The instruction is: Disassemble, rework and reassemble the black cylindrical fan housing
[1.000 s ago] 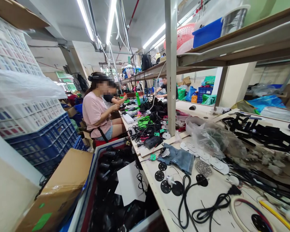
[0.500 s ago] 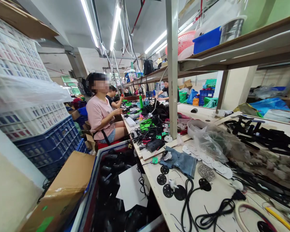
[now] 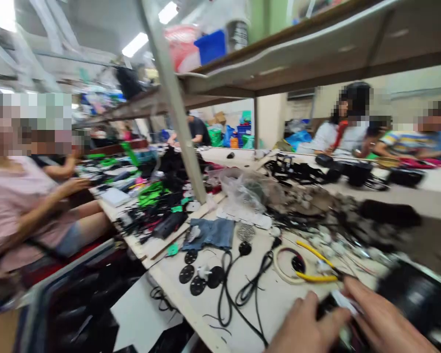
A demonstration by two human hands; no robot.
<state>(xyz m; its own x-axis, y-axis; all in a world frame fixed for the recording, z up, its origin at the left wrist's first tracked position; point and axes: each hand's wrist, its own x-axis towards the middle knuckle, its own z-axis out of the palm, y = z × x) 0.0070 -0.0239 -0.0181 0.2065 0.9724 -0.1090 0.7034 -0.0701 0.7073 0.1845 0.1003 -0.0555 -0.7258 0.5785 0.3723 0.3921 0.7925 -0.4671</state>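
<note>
While a co-worker (image 3: 18, 211) in a pink top sits at the far left, a bin (image 3: 71, 271) of black parts stands beside the bench (image 3: 275, 294), with a white sheet (image 3: 143, 314) lying on those parts. On the bench come black discs (image 3: 197, 285), a blue cloth (image 3: 211, 234) behind them, then a looped cable (image 3: 226, 294) and a pale ring (image 3: 277, 267). Yellow-handled pliers (image 3: 318, 278) lie partly across the ring, their head near the right hand's fingertips. At the lower right, the left hand (image 3: 303, 326) has its fingers closed around a dark piece (image 3: 327, 304), partly hidden and blurred, and the right hand (image 3: 384, 311) has its fingers pinched on a white part (image 3: 343, 301) against it, so the work sits between the two hands, just above the bench's near side. Beyond the right hand is a large black case (image 3: 417, 294). The step in hand looks like close work with the white part on the dark piece; the next move seems to call for a steady left grip and fine control from the right fingers
</note>
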